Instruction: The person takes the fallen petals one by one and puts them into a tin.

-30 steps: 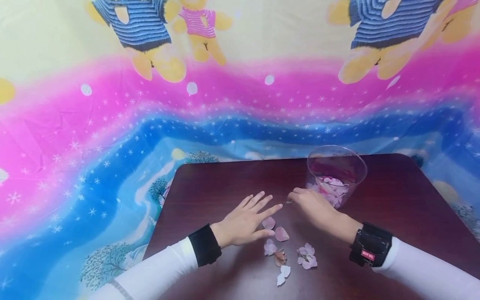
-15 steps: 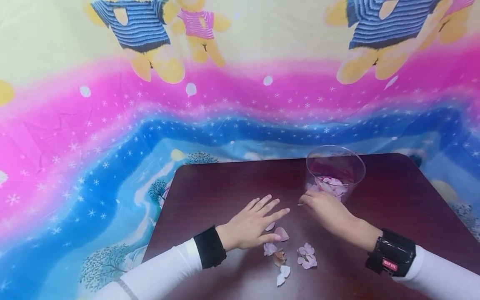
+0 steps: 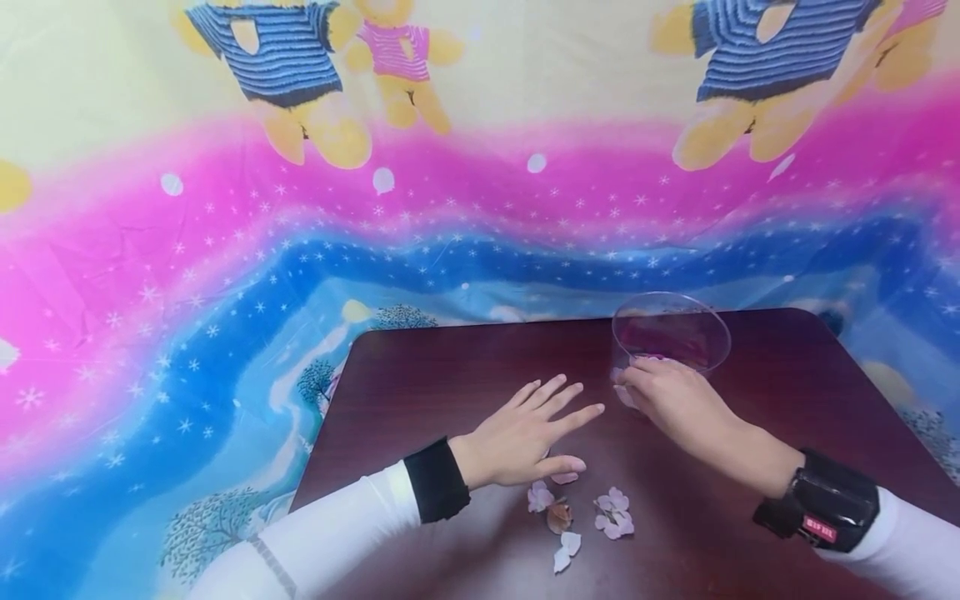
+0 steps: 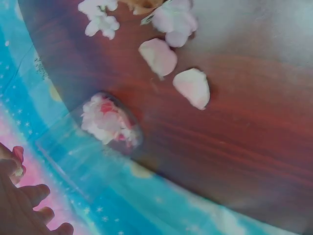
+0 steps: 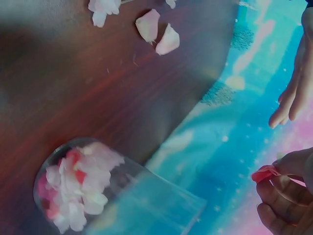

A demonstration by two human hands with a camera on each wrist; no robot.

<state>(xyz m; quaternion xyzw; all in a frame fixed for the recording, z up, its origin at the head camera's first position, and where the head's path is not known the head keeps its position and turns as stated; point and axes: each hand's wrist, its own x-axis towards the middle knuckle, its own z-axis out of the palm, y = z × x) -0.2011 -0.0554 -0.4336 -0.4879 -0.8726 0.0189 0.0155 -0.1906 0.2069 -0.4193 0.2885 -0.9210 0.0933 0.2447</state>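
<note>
A clear plastic cup [image 3: 671,333] stands on the dark wooden table [image 3: 450,367] with pink and white petals in its bottom [image 5: 73,191]. My right hand [image 3: 633,387] is against the cup's near left side and pinches a pink petal [image 5: 264,174] between thumb and fingers. My left hand [image 3: 558,408] lies flat on the table with straight fingers, left of the cup. Its thumb rests over a petal [image 3: 564,477]. Loose petals [image 3: 615,512] lie just in front of both hands, and two pale ones [image 4: 159,56] show in the left wrist view.
A bright sheet with bears and stars [image 3: 480,208] hangs behind and around the table. The table's far edge runs just behind the cup. More loose petals [image 3: 566,550] lie near the front edge.
Both hands have moved forward and right. The right hand has gone from the table beside the petals to the cup's side. The left hand has slid over the nearest petals.
</note>
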